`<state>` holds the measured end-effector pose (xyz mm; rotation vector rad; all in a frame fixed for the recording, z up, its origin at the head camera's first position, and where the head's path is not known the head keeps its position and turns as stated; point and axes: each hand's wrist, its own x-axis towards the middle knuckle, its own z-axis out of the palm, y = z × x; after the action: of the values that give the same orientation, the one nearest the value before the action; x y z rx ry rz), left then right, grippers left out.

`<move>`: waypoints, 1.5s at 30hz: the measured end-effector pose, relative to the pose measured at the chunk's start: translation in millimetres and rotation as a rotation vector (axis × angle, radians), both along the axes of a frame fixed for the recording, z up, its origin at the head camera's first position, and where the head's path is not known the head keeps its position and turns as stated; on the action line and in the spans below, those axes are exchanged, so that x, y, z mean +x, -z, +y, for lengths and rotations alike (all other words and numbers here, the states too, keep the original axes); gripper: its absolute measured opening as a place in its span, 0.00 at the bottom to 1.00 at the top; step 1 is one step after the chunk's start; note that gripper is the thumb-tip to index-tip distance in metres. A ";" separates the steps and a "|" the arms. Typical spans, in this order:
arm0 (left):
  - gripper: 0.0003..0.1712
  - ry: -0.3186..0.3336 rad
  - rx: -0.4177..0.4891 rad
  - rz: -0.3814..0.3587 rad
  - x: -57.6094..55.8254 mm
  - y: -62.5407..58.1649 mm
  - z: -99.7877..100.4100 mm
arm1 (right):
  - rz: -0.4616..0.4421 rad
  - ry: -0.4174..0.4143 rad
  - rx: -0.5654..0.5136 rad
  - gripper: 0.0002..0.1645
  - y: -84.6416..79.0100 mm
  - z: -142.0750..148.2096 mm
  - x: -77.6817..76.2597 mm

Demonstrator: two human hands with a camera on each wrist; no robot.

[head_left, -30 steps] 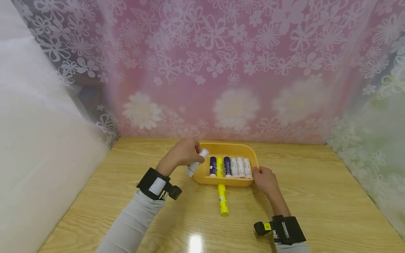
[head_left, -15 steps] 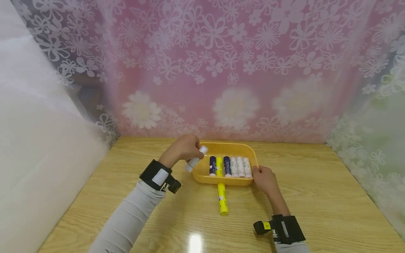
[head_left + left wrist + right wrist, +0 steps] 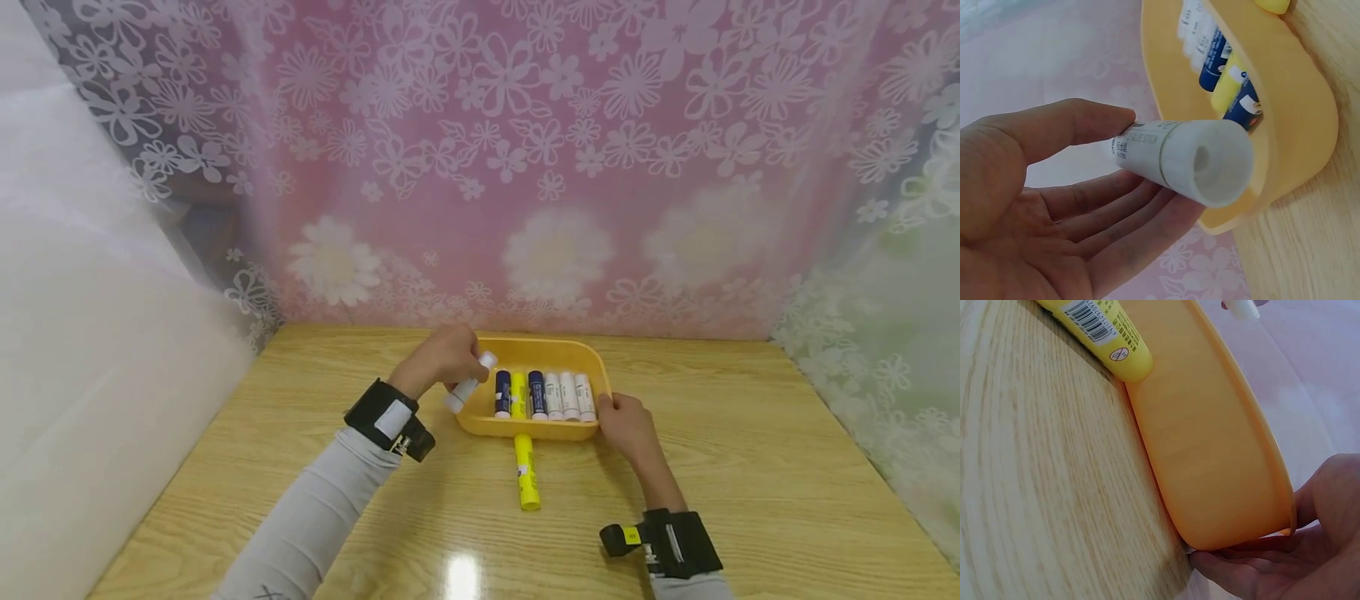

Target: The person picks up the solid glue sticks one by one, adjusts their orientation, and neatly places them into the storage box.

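Note:
My left hand (image 3: pixel 442 358) pinches a white glue stick (image 3: pixel 1154 153) between thumb and fingers. It is tilted over the left end of a yellow-orange plastic tray (image 3: pixel 555 431), its round end towards the left wrist camera. At the tray's front right corner, my right hand (image 3: pixel 628 427) grips the wall, with the thumb at the rim and fingers underneath. Inside lies a row of sticks: a navy one (image 3: pixel 502 394), a yellow one (image 3: pixel 518 395), another navy one (image 3: pixel 537 395) and three white ones (image 3: pixel 569 397) at the right.
A larger yellow tube (image 3: pixel 527 475) lies on the wooden table (image 3: pixel 750 467) in front of the tray, its far end close to the front wall. Behind the table hangs a pink floral curtain (image 3: pixel 450 167). A white sheet (image 3: pixel 97 333) stands along the left side.
My left hand shifts slightly, up and then back to the right, still holding the white glue stick near the tray's left end. My right hand stays on the corner.

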<state>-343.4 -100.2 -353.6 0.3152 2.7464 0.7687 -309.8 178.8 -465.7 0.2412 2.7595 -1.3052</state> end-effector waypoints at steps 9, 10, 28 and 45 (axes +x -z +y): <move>0.11 -0.031 -0.031 0.007 -3.5 15.8 4.7 | -0.004 -0.006 -0.007 0.27 3.4 -0.4 0.7; 0.11 -0.031 -0.031 0.013 -3.6 16.6 5.1 | -0.006 -0.008 -0.007 0.27 3.5 -0.1 0.3; 0.11 -0.050 -0.017 0.012 -15.6 25.6 12.1 | 0.015 -0.007 -0.026 0.26 3.8 0.9 1.1; 0.11 -0.108 -0.016 -0.006 -23.2 28.2 19.0 | -0.005 -0.007 -0.033 0.27 2.3 0.8 0.2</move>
<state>-366.5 -81.2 -381.9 0.1621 2.7817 0.7725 -309.6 179.6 -468.0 0.2322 2.7296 -1.3446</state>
